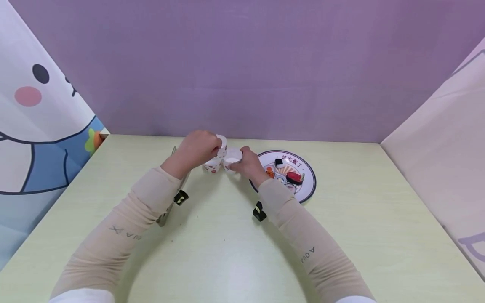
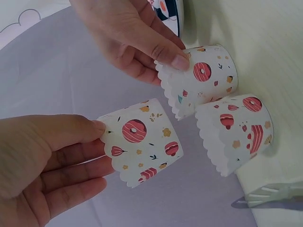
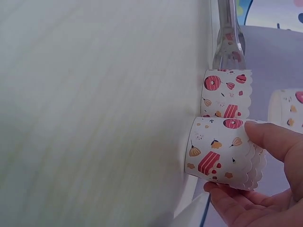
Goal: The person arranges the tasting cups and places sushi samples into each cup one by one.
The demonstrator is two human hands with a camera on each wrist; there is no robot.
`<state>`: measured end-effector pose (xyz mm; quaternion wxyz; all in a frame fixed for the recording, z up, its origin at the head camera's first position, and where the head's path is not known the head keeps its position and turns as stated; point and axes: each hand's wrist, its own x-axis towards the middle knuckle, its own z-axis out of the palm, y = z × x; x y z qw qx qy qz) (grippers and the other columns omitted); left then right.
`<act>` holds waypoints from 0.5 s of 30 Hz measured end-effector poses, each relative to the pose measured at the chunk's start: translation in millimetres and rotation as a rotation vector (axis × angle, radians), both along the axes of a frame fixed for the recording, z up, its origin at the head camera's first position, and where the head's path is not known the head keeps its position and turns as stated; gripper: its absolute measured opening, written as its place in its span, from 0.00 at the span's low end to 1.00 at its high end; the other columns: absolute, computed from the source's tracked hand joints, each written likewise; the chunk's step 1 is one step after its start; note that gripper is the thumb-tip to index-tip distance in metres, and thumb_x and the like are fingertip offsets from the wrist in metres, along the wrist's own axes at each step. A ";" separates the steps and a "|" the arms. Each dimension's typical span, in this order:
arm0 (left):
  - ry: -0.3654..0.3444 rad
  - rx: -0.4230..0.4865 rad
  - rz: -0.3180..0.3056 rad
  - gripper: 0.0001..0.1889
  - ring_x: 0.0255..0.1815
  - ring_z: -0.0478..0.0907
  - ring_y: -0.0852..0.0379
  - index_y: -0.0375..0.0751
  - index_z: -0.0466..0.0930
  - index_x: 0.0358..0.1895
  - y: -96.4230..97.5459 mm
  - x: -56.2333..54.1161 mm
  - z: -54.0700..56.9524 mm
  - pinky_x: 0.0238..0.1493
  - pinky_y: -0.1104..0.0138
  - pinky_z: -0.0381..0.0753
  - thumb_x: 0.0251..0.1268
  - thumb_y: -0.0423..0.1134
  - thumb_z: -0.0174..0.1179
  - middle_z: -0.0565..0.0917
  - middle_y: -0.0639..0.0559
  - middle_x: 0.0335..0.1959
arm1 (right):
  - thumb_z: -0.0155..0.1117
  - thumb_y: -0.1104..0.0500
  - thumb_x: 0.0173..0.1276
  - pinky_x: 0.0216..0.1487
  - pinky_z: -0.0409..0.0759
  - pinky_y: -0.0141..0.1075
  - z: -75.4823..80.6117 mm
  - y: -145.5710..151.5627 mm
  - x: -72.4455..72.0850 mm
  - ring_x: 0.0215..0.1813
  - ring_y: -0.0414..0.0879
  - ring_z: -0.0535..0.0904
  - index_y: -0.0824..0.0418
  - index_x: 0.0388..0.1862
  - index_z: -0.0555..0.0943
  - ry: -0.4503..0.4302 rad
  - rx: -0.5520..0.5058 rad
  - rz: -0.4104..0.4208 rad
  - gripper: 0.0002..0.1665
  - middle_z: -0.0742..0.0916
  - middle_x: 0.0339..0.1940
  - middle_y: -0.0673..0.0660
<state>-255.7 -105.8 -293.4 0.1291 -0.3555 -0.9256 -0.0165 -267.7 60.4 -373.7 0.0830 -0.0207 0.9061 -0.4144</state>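
My left hand (image 1: 201,147) pinches the scalloped rim of a white paper baking cup (image 2: 144,142) printed with doughnuts and cakes, held up off the table. With thumb and fingers, my right hand (image 1: 251,166) grips a matching paper baking cup (image 3: 218,151) by its rim. In the right wrist view that rim shows a doubled scalloped edge. A third paper baking cup (image 2: 236,132) stands upright on the table, right beside the one in my right hand. The left hand's cup is apart from both, toward the purple wall.
Metal tongs (image 3: 228,28) lie left of the cups, partly hidden under the left forearm in the head view. On the right, a round dark-rimmed plate (image 1: 308,193) bears several sushi-like pieces, including a red-topped one (image 1: 294,177). A purple wall (image 1: 242,84) bounds the table's back.
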 end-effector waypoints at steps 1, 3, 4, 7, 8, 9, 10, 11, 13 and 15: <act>0.002 -0.004 0.001 0.08 0.18 0.61 0.57 0.38 0.79 0.22 -1.4 0.7 -0.2 0.22 0.66 0.64 0.58 0.27 0.58 0.73 0.51 0.15 | 0.70 0.54 0.58 0.58 0.72 0.44 -0.1 0.0 0.1 0.55 0.52 0.74 0.66 0.64 0.62 -0.001 0.003 0.001 0.41 0.77 0.58 0.62; 0.002 -0.014 0.001 0.08 0.18 0.61 0.57 0.38 0.79 0.22 -4.2 2.6 -0.8 0.22 0.66 0.63 0.57 0.27 0.58 0.72 0.51 0.14 | 0.70 0.54 0.58 0.58 0.72 0.44 -0.4 -0.1 0.5 0.55 0.52 0.73 0.66 0.65 0.62 -0.002 0.008 0.004 0.41 0.77 0.59 0.62; 0.003 -0.019 0.000 0.08 0.18 0.61 0.57 0.38 0.79 0.21 -5.3 3.2 -1.3 0.22 0.66 0.63 0.57 0.27 0.58 0.72 0.52 0.14 | 0.70 0.53 0.58 0.58 0.72 0.44 -0.5 -0.2 0.8 0.55 0.52 0.73 0.66 0.65 0.62 -0.002 0.012 0.005 0.41 0.77 0.59 0.62; -0.005 -0.035 0.001 0.08 0.17 0.60 0.58 0.39 0.78 0.20 -7.7 6.8 -1.2 0.21 0.68 0.61 0.55 0.27 0.58 0.69 0.53 0.13 | 0.70 0.54 0.58 0.58 0.72 0.44 -0.5 -0.4 1.0 0.55 0.51 0.73 0.66 0.64 0.62 0.001 0.012 0.006 0.41 0.77 0.59 0.62; -0.006 -0.039 0.001 0.09 0.17 0.60 0.58 0.39 0.77 0.19 -8.4 7.8 -1.4 0.21 0.68 0.60 0.55 0.26 0.58 0.68 0.53 0.13 | 0.71 0.54 0.58 0.58 0.72 0.44 -0.4 -0.4 0.9 0.55 0.52 0.73 0.66 0.64 0.62 0.005 0.010 0.007 0.41 0.77 0.59 0.62; -0.005 -0.041 0.001 0.10 0.17 0.59 0.58 0.40 0.76 0.19 -8.9 8.9 -1.1 0.21 0.68 0.60 0.55 0.26 0.58 0.67 0.54 0.13 | 0.71 0.54 0.58 0.59 0.71 0.44 -0.4 -0.4 0.8 0.55 0.52 0.73 0.66 0.64 0.63 0.008 0.009 0.006 0.40 0.77 0.58 0.62; -0.005 -0.043 0.002 0.10 0.17 0.59 0.59 0.41 0.75 0.18 -9.3 10.0 -1.0 0.21 0.68 0.59 0.54 0.26 0.57 0.66 0.54 0.12 | 0.71 0.55 0.58 0.59 0.71 0.44 -0.4 -0.5 0.6 0.55 0.52 0.73 0.66 0.63 0.63 0.012 0.009 0.007 0.40 0.77 0.58 0.62; -0.005 -0.045 0.003 0.11 0.17 0.59 0.59 0.41 0.74 0.17 -9.7 11.6 -0.8 0.21 0.68 0.59 0.54 0.26 0.57 0.66 0.55 0.12 | 0.71 0.55 0.58 0.59 0.71 0.44 -0.2 -0.5 0.4 0.55 0.52 0.73 0.66 0.63 0.63 0.016 0.006 0.007 0.39 0.77 0.57 0.62; -0.005 -0.049 0.001 0.12 0.17 0.58 0.59 0.42 0.73 0.16 -10.4 14.0 -1.0 0.21 0.68 0.58 0.54 0.25 0.56 0.64 0.55 0.12 | 0.71 0.55 0.57 0.59 0.71 0.44 -0.4 -0.4 0.2 0.55 0.52 0.73 0.67 0.62 0.64 0.024 0.006 0.010 0.39 0.78 0.57 0.62; -0.010 -0.053 0.002 0.13 0.17 0.57 0.59 0.42 0.72 0.16 -10.6 16.5 -1.6 0.21 0.68 0.58 0.53 0.25 0.56 0.63 0.56 0.12 | 0.71 0.55 0.57 0.58 0.71 0.43 -0.8 -0.2 0.3 0.54 0.52 0.73 0.67 0.61 0.64 0.024 0.009 0.010 0.38 0.78 0.56 0.62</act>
